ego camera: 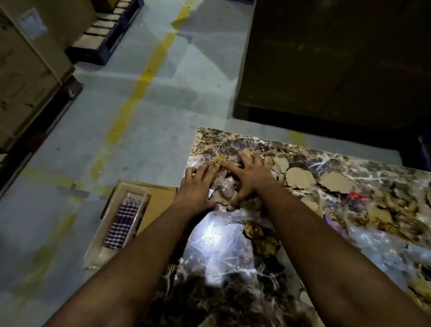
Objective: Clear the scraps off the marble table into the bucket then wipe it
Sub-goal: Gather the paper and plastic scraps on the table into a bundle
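On the marble table [224, 306], two spread hands, left hand [196, 187] and right hand [250, 177], press one scrap pile [226, 187].

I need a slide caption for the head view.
Both hands gather scraps near the marble table corner.

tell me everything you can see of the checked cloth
The checked cloth is a dark and white woven check, folded into a long narrow strip with a paler striped end farthest from the person. It lies flat in a shallow pale tray, which sits on a brown cardboard box on the floor just left of the table. Neither hand touches it; the left forearm passes close by its right side.
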Motion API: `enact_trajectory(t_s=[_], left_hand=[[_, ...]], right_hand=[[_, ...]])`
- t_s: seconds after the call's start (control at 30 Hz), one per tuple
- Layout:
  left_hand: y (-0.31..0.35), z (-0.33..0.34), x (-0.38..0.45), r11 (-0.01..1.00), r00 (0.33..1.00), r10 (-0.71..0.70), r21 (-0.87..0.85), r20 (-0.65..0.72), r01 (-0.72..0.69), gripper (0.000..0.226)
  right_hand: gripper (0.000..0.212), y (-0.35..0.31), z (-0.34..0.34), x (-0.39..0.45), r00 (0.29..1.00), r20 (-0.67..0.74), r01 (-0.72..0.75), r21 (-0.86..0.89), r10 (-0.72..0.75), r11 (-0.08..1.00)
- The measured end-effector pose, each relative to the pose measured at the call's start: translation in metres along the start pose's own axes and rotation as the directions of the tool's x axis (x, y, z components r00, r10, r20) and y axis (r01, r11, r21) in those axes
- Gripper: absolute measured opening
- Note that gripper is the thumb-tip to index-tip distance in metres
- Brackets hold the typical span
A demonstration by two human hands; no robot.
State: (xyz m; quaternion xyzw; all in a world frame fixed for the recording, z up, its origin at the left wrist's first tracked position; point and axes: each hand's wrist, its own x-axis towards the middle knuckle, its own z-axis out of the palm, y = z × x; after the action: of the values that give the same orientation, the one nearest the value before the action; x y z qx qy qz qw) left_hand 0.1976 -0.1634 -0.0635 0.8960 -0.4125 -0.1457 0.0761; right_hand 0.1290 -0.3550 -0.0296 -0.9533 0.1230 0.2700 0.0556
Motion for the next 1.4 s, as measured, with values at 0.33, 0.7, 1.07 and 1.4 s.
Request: enact_trajectory(t_s=[0.33,0.7,1.07,1.4], left_hand=[[0.02,0.014,-0.001,0.926,1.0,-0.021,-0.378,-0.022,0.011,0.057],[0.07,-0.018,-0.011,0.787,0.947,-0.07,-0.6,-0.314,-0.14,0.035],[0.242,-0.05,-0.045,0.599,0.85,0.071,-0.659,-0.522,-0.455,0.039],[0.32,0.054,-0.113,0.687,0.903,0.106,-0.625,-0.417,-0.37,0.048]], right_hand=[[0.093,-0.011,0.032,-0.013,0.988,-0.152,0.028,0.164,-0.003,0.986],[0.046,0.011,0.013,-0.066,0.848,-0.529,0.271,0.464,0.019,0.844],[0.045,0.129,0.015,-0.235,0.609,-0.754,0.242,0.471,0.245,0.848],[0.067,0.153,0.152,-0.295,0.698,-0.661,-0.008,0.375,0.274,0.927]])
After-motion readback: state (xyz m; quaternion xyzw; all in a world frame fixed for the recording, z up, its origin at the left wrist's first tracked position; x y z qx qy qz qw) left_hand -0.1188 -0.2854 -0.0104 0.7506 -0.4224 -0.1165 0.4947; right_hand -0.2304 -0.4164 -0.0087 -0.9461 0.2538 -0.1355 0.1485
